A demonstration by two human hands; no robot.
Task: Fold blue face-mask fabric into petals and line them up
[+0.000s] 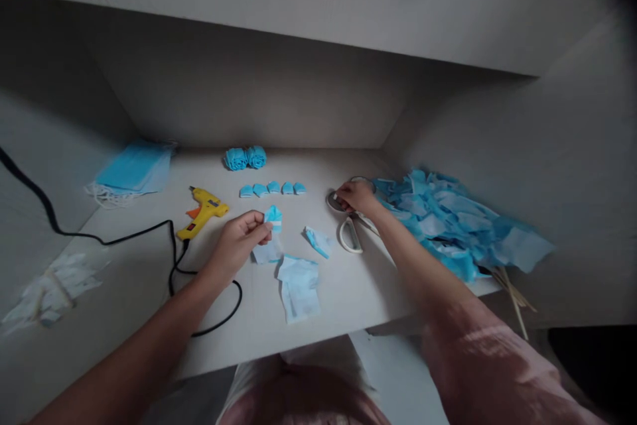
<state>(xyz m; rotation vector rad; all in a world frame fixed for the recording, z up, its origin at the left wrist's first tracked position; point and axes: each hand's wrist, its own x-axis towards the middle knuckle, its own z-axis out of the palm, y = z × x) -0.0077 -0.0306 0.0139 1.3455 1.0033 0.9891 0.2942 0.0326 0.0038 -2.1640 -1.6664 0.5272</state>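
My left hand (243, 238) pinches a small folded strip of blue mask fabric (273, 215) with a pale band across it. A pale sheet of fabric (269, 252) lies just below. My right hand (356, 197) is closed, fingertips at the edge of a round grey roll (332, 201) that looks like tape. Under and beside that hand lie scissors with white handles (351, 237), partly hidden by the forearm. Between the hands rest a folded blue-and-white scrap (317, 242) and a larger pale blue piece (299, 287).
Several folded blue petals (273, 187) form a row behind, with two rolled blue rosettes (246, 158) farther back. A yellow glue gun (203, 213) with a black cord lies left. Masks (134, 166), white scraps (52, 292), a blue fabric heap (442, 213) and sticks (515, 296) flank the work area.
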